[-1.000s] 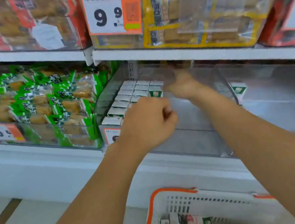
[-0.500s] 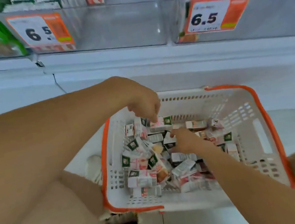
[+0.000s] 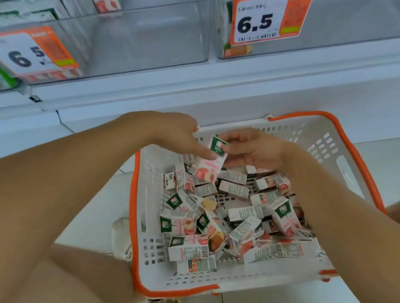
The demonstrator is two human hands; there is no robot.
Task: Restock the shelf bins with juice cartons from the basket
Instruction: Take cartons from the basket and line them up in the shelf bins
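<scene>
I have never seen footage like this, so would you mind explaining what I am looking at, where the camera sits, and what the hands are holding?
There is no machine here: these are a person's two bare hands, filmed by one wide-angle camera worn on the head, looking forward and down. Below them stands a white basket with an orange rim, on the floor and full of small juice cartons lying jumbled. Over it the left hand and right hand both hold one carton, white with a green top. Above are clear shelf bins with orange price tags reading 6.5; a few cartons stand at the back, and the fronts look mostly bare.
</scene>
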